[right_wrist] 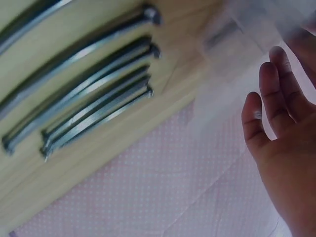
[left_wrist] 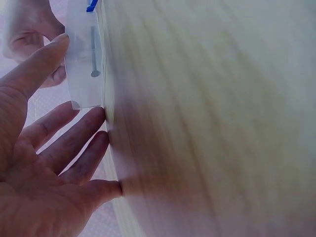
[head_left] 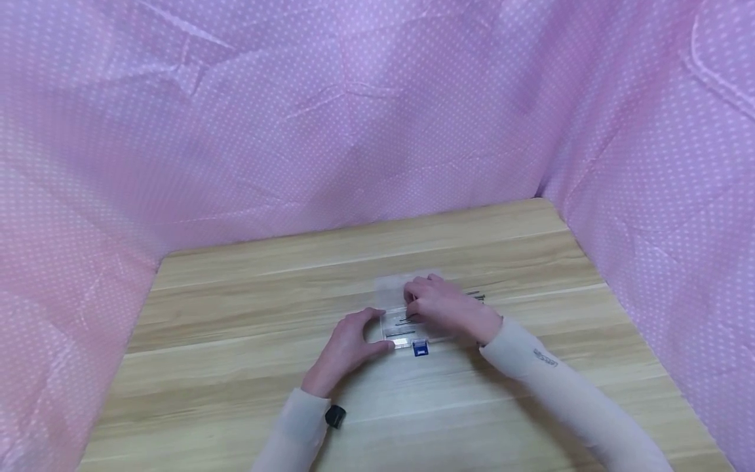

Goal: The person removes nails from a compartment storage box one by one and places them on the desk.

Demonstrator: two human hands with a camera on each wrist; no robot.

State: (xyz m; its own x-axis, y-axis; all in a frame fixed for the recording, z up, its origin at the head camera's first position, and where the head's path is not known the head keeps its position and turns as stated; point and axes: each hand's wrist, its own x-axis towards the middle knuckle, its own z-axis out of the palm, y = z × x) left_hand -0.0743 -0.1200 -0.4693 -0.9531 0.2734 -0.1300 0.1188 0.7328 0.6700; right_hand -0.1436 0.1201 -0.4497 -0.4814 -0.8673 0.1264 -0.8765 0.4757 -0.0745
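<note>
A small clear plastic box (head_left: 394,330) with a blue latch (head_left: 420,348) lies mid-table. My left hand (head_left: 350,344) braces its left end with straight fingers, the thumb along the near edge. In the left wrist view the palm (left_wrist: 44,163) is spread, the thumb touches the box (left_wrist: 84,86), and a nail (left_wrist: 93,49) lies inside. My right hand (head_left: 442,307) rests over the box top. Its fingers (right_wrist: 269,118) lie loosely bent on the clear plastic, with nothing seen between them. Several loose steel nails (head_left: 476,296) (right_wrist: 94,94) lie on the wood just right of the box.
The wooden table (head_left: 236,314) is walled on three sides by pink dotted cloth (head_left: 295,131). A black camera mount (head_left: 335,415) sits on my left wrist. Both forearms wear pale sleeves.
</note>
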